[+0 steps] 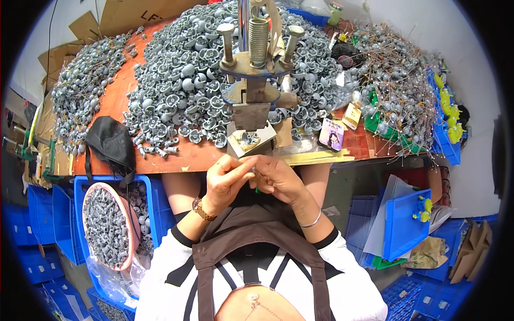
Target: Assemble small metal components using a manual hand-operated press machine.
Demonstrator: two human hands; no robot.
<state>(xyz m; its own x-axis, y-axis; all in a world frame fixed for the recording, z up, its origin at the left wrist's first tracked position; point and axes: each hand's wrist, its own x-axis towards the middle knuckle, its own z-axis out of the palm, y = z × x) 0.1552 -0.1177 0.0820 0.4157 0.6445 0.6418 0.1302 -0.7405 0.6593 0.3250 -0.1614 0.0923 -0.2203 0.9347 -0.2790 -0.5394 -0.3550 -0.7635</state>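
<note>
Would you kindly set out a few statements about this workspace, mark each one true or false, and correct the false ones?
1. The left hand and right hand meet in front of the metal machine. True.
2. A watch is worn on the right wrist. False: the gold-coloured watch is on the left wrist; the right has a silver-coloured bangle.
3. The pink tub is filled with small grey parts. True.
4. The black cloth item lies to the right of the machine. False: the black cloth item lies to its left.
5. The tabletop is green. False: the tabletop is reddish-orange.
</note>
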